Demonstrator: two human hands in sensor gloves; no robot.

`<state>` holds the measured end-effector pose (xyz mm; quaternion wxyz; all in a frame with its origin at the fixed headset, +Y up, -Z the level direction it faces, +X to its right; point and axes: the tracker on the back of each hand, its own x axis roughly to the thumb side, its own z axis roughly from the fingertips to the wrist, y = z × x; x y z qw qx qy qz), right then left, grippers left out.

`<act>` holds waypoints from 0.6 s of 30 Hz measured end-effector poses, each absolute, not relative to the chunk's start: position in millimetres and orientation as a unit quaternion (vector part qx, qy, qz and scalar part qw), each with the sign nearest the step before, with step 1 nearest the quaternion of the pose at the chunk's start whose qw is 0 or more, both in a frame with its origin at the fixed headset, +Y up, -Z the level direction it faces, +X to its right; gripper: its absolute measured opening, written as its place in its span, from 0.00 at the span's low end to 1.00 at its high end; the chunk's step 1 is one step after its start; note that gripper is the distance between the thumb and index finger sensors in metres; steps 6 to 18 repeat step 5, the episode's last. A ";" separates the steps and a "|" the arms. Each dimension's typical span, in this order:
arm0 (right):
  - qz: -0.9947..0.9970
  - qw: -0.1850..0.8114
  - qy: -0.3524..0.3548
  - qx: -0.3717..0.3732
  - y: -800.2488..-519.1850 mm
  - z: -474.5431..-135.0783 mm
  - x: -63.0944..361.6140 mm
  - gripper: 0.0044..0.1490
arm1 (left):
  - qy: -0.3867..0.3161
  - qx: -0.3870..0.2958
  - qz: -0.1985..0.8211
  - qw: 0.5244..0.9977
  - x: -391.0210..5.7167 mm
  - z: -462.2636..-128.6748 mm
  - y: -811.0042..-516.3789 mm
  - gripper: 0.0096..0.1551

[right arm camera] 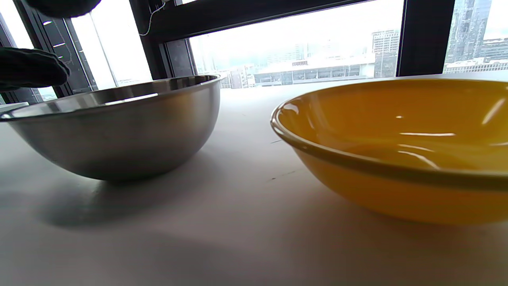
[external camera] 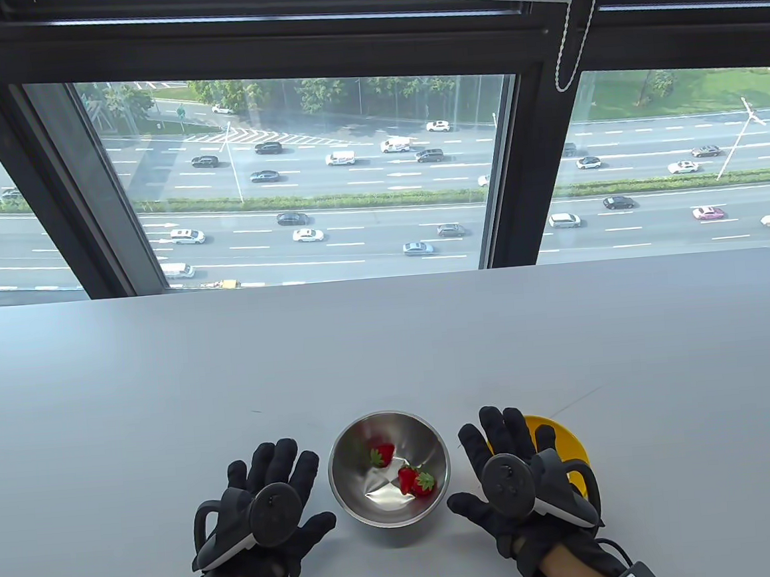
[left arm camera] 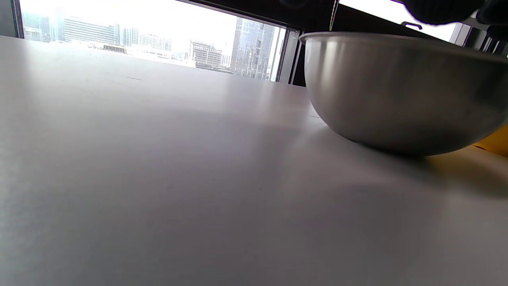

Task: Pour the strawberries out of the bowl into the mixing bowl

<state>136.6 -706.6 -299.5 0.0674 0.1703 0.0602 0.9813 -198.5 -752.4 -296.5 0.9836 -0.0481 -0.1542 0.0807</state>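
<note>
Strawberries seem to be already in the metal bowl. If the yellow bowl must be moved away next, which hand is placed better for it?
The right hand, I think. It hovers spread open directly over the yellow bowl, which looks empty in the right wrist view. The left hand is beyond the metal bowl holding the strawberries.

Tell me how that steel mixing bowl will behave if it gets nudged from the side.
The steel mixing bowl rests on a small rounded base, so it would probably rock or slide rather than stay put. Its polished wall looks slippery on the smooth table. The strawberries inside would likely roll about.
</note>
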 end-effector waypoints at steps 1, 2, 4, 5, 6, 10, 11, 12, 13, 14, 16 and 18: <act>0.981 0.066 0.062 0.171 -706.7 -299.7 136.7 0.59 | -0.154 -0.048 0.081 0.984 -198.5 -296.4 -752.4 0.55; 0.981 0.067 0.062 0.170 -706.5 -299.7 136.8 0.59 | -0.154 -0.048 0.081 0.984 -198.5 -296.5 -752.5 0.55; 0.981 0.070 0.062 0.170 -706.1 -299.6 137.0 0.59 | -0.153 -0.050 0.079 0.984 -198.5 -296.5 -753.3 0.55; 0.981 0.070 0.062 0.170 -706.2 -299.6 137.0 0.59 | -0.153 -0.052 0.079 0.984 -198.5 -296.5 -753.9 0.55; 0.981 0.070 0.062 0.170 -706.2 -299.6 137.0 0.59 | -0.153 -0.052 0.079 0.984 -198.5 -296.5 -753.9 0.55; 0.981 0.070 0.062 0.170 -706.2 -299.6 137.0 0.59 | -0.153 -0.052 0.079 0.984 -198.5 -296.5 -753.9 0.55; 0.981 0.070 0.062 0.170 -706.2 -299.6 137.0 0.59 | -0.153 -0.052 0.079 0.984 -198.5 -296.5 -753.9 0.55; 0.981 0.070 0.062 0.170 -706.2 -299.6 137.0 0.59 | -0.153 -0.052 0.079 0.984 -198.5 -296.5 -753.9 0.55; 0.981 0.070 0.062 0.170 -706.2 -299.6 137.0 0.59 | -0.153 -0.052 0.079 0.984 -198.5 -296.5 -753.9 0.55; 0.981 0.070 0.062 0.170 -706.2 -299.6 137.0 0.59 | -0.153 -0.052 0.079 0.984 -198.5 -296.5 -753.9 0.55; 0.981 0.070 0.062 0.170 -706.2 -299.6 137.0 0.59 | -0.153 -0.052 0.079 0.984 -198.5 -296.5 -753.9 0.55; 0.981 0.070 0.062 0.170 -706.2 -299.6 137.0 0.59 | -0.153 -0.052 0.079 0.984 -198.5 -296.5 -753.9 0.55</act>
